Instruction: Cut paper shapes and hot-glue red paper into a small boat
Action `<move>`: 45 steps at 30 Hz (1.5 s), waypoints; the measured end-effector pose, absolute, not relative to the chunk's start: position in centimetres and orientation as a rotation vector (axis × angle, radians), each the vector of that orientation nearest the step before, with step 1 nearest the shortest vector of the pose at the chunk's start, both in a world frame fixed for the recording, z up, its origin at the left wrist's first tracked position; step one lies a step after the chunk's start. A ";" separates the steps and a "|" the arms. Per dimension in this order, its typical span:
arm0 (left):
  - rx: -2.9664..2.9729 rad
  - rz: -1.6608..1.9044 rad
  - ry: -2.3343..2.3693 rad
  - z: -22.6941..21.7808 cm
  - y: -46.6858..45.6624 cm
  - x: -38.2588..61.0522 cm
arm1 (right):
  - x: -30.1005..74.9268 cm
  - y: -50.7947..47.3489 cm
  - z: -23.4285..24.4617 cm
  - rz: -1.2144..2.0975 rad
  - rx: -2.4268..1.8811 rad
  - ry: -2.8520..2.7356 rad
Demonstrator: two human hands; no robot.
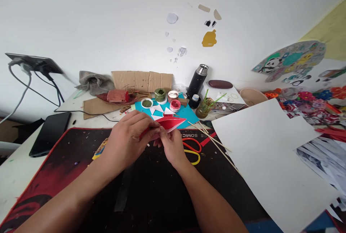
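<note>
While held at frame centre over the black mat (151, 189), a folded red paper (173, 122) is pinched at its left end by the left hand (127, 141) and grasped along its lower edge by the right hand (171, 146). Scissors (193, 150) are noted just right of the right hand, and paint pots (160, 95) on the surface behind.

Folded red paper (169, 123), pointed tip rightward, lifted above the mat, apparently creased.

One word can be read — "SOMIC", printed on the black desk mat (151, 189) just beyond the right hand (173, 148).
</note>
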State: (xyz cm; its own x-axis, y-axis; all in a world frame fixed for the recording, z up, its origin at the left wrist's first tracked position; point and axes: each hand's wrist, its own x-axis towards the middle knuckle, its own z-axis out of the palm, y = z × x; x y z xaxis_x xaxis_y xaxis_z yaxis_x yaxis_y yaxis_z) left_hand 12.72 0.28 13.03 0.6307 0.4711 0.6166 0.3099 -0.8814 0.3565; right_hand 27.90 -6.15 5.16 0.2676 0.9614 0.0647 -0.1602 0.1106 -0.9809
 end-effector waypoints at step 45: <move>1.538 0.651 0.813 8.3 1.5 6.7 | 28.3 -5.6 5.0 1.246 -1.056 -0.681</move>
